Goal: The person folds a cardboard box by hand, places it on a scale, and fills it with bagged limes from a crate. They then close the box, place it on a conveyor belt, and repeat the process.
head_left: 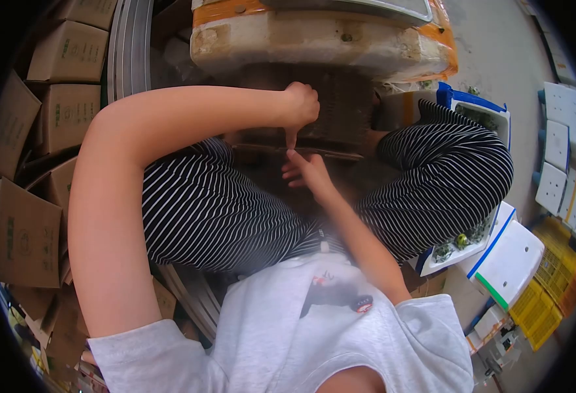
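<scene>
My left hand (299, 108) is curled into a fist, with one digit pointing straight down. Just below it, my right hand (307, 173) reaches up with its fingers spread apart. A right fingertip meets the tip of that left digit, or nearly so. Whether anything thin lies between the tips or inside the left fist is too small or hidden to tell. Behind both hands a brown cardboard box (340, 111) sits in shadow between my knees. The edge of a cardboard flap (330, 154) runs level with the fingertips.
A taped foam box (268, 42) stands ahead, topped by a pale lid or tray (379, 6). Printed cartons (29, 229) are stacked at left beside metal rails (129, 52). On the right are white foam boxes (507, 259), one blue-edged box (461, 249) containing green produce, and yellow crates (537, 314).
</scene>
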The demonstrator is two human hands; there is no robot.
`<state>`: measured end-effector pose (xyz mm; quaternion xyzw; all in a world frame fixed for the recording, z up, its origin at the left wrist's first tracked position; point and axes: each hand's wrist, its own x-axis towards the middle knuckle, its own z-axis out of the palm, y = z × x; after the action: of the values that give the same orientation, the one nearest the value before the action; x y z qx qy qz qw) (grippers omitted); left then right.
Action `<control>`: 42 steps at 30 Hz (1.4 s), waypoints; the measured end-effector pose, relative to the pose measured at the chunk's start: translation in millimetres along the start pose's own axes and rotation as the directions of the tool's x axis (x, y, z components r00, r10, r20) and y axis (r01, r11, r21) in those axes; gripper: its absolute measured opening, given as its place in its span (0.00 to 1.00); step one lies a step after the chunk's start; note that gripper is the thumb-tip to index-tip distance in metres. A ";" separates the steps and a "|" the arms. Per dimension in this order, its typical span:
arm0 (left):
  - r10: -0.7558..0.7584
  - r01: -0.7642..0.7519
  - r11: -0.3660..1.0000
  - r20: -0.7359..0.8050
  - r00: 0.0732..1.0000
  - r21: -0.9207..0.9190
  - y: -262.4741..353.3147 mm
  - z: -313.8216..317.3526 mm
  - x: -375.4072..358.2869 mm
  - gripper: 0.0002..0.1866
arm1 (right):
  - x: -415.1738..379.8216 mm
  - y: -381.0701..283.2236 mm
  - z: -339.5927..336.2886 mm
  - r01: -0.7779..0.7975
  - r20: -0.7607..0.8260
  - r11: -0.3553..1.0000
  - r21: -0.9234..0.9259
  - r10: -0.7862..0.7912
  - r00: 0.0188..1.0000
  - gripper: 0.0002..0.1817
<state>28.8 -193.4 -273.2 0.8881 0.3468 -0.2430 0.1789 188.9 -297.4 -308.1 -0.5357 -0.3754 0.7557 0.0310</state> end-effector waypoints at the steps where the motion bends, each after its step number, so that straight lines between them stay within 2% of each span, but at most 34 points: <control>1: 0.005 -0.005 1.000 -0.017 1.000 0.007 -0.7 2.5 1.9 0.42 | -0.1 0.3 0.1 0.000 -0.010 1.000 0.014 0.000 1.000 0.30; 6: 0.019 -0.018 1.000 -0.113 0.993 0.010 -3.1 7.8 0.6 0.34 | -1.3 -0.4 3.3 -0.021 -0.044 0.996 0.085 0.025 0.999 0.24; 9: 0.030 -0.033 0.999 -0.122 0.992 -0.028 -5.2 7.1 -1.3 0.30 | -10.7 -1.2 5.9 -0.077 -0.093 0.986 0.148 0.092 0.991 0.21; 12: 0.016 -0.023 0.999 -0.142 0.990 -0.046 -5.5 8.9 -0.8 0.32 | -17.7 2.3 8.2 -0.159 -0.106 0.916 0.369 0.211 0.972 0.19; 15: 0.026 -0.035 0.997 -0.135 0.990 -0.062 -8.3 5.2 -3.7 0.32 | -33.6 0.3 10.5 -0.187 -0.068 0.852 0.490 0.251 0.966 0.18; 16: 0.037 -0.047 0.997 -0.141 0.989 -0.069 -10.8 6.1 -6.2 0.34 | -44.6 -4.3 11.0 -0.193 -0.019 0.857 0.479 0.229 0.973 0.17; 19: -0.004 -0.001 0.968 -0.016 1.000 -0.249 -6.1 -3.4 -2.5 0.39 | -103.6 -40.6 9.1 -0.221 0.093 0.877 0.427 0.201 0.975 0.14; 21: 0.094 0.041 0.849 0.228 0.969 -0.527 11.8 -70.6 -29.2 0.46 | -139.4 -55.9 5.0 -0.210 0.096 0.883 0.419 0.187 0.978 0.14; 22: 0.168 0.082 0.769 0.324 0.931 -0.634 26.4 -98.9 -38.7 0.50 | -147.0 -62.4 -1.2 -0.118 0.108 0.928 0.353 0.085 0.991 0.14; 23: 0.255 0.019 0.765 0.329 0.909 -0.644 39.2 -106.4 -40.4 0.58 | -152.2 -67.1 -7.6 -0.016 0.119 0.957 0.288 -0.020 0.993 0.14; 24: 0.358 -0.043 0.776 0.384 0.851 -0.629 51.7 -106.7 -37.0 0.63 | -150.9 -66.6 -6.8 0.197 -0.018 0.969 0.146 -0.197 0.980 0.12; 25: 0.368 -0.077 0.802 0.388 0.845 -0.593 59.3 -99.1 -37.0 0.63 | -142.8 -59.7 -6.9 0.348 -0.101 0.936 -0.051 -0.351 0.931 0.08; 26: 0.377 -0.111 0.825 0.392 0.839 -0.555 67.0 -91.2 -36.8 0.64 | -132.2 -54.4 -15.4 0.551 0.004 0.709 -0.441 -0.612 0.791 0.06; 27: 0.396 -0.124 0.772 0.319 0.861 -0.623 64.9 -70.5 -30.4 0.57 | -123.1 -49.9 -24.4 0.606 0.195 0.308 -0.733 -0.758 0.622 0.04; 28: 0.393 -0.205 0.696 0.126 0.911 -0.688 64.8 -38.2 -26.5 0.51 | -116.9 -47.3 -28.9 0.602 0.189 0.389 -0.697 -0.710 0.678 0.03; 29: 0.418 -0.153 0.608 0.151 0.896 -0.779 65.1 -34.7 -27.5 0.48 | -110.3 -45.5 -29.7 0.598 0.189 0.463 -0.654 -0.666 0.722 0.03; 30: 0.382 -0.171 0.646 0.122 0.916 -0.744 65.7 -30.2 -26.5 0.45 | -103.6 -36.4 -30.2 0.606 0.171 0.473 -0.640 -0.681 0.712 0.03; 31: 0.361 -0.193 0.625 0.061 0.931 -0.756 64.5 -27.5 -26.8 0.43 | -97.1 -30.4 -33.0 0.619 0.156 0.476 -0.625 -0.700 0.696 0.02; 32: 0.372 -0.286 0.593 -0.059 0.926 -0.753 59.5 -25.5 -26.0 0.41 | -99.4 -33.4 -35.5 0.653 0.145 0.417 -0.632 -0.764 0.628 0.03; 33: 0.411 -0.312 0.548 -0.074 0.908 -0.776 51.9 -25.0 -16.9 0.39 | -106.8 -43.7 -36.3 0.680 0.136 0.368 -0.634 -0.813 0.566 0.03; 35: 0.367 -0.263 0.600 -0.032 0.930 -0.756 46.8 -95.2 -37.5 0.33 | -129.8 -78.1 -41.3 0.720 0.013 0.385 -0.578 -0.877 0.480 0.05; 36: 0.326 -0.230 0.673 0.004 0.945 -0.703 45.5 -130.1 -47.2 0.29 | -143.4 -90.5 -44.0 0.738 -0.047 0.400 -0.543 -0.892 0.450 0.05; 37: 0.280 -0.192 0.736 0.034 0.959 -0.649 43.4 -162.9 -57.6 0.25 | -154.9 -104.2 -47.7 0.766 -0.072 0.357 -0.534 -0.922 0.380 0.07; 38: 0.233 -0.241 0.740 -0.097 0.968 -0.628 41.1 -185.1 -70.8 0.22 | -165.4 -121.2 -51.8 0.792 -0.095 0.313 -0.524 -0.946 0.311 0.08; 39: 0.176 -0.294 0.657 -0.238 0.955 -0.695 40.6 -205.8 -87.0 0.20 | -173.6 -138.7 -54.6 0.816 -0.116 0.269 -0.511 -0.963 0.244 0.09; 40: 0.108 -0.300 0.662 -0.309 0.945 -0.687 37.0 -222.8 -101.2 0.17 | -179.9 -157.4 -55.2 0.833 -0.118 0.218 -0.508 -0.976 0.184 0.12; 41: 0.005 -0.309 0.630 -0.395 0.919 -0.712 37.2 -236.7 -113.3 0.14 | -183.9 -177.8 -56.5 0.849 -0.118 0.169 -0.501 -0.985 0.126 0.15; 42: -0.144 -0.285 0.605 -0.455 0.879 -0.743 40.0 -249.8 -125.7 0.12 | -185.7 -198.6 -58.6 0.853 -0.066 0.126 -0.506 -0.992 0.107 0.17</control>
<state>53.2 -166.2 6.9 0.7598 0.4136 0.1666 0.4731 245.8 -207.2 -51.2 -0.3043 -0.7387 0.3547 0.4858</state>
